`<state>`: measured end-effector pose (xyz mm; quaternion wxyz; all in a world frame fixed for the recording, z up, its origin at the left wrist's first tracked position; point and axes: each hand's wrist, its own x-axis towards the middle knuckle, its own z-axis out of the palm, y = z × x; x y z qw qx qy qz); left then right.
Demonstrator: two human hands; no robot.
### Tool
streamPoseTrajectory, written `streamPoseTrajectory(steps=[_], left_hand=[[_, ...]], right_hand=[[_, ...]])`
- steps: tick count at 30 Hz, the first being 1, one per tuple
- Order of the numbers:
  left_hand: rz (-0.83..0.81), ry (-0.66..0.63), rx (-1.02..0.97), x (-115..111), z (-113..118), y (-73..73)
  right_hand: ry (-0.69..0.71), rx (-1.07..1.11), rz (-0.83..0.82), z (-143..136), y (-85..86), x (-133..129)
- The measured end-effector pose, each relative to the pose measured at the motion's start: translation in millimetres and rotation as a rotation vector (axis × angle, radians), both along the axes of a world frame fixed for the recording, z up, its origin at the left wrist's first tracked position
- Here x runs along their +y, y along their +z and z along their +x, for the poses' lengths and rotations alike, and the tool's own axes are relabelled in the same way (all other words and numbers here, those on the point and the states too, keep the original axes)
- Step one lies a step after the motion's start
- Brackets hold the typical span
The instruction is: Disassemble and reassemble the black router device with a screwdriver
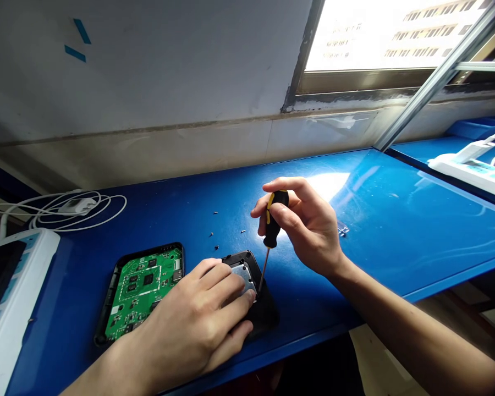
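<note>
A black and yellow screwdriver is gripped in my right hand, its thin shaft slanting down to the right part of a black casing. Over that casing lies my left hand, palm down, with the fingers resting on a silvery metal plate inside it. My left hand covers much of the casing. Just left of it, a green circuit board sits in a second black shell, partly hidden by my left hand. Several small screws are scattered behind the two shells.
A white cable with an adapter is coiled at the back left. White power strips stand at the left edge and far right. Small items in clear plastic lie beyond my right wrist. A wall and window bound the blue table.
</note>
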<state>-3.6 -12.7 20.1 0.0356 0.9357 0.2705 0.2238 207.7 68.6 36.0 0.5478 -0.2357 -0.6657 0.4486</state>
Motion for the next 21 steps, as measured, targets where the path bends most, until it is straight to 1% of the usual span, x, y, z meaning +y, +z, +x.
streamPoseTrajectory(steps=[6,10,21], left_hand=[[0.049,0.023,0.009,-1.4,1.8,-0.7],[0.042,0.030,0.010,-2.7,1.9,-0.9],[0.061,0.021,-0.087,-1.1,5.0,-3.8]], right_hand=[[0.003,-0.012,0.028,0.7,-0.4,-0.5],[0.008,-0.014,0.040,0.4,-2.0,0.0],[-0.002,0.001,0.104,-1.3,-3.2,-0.8]])
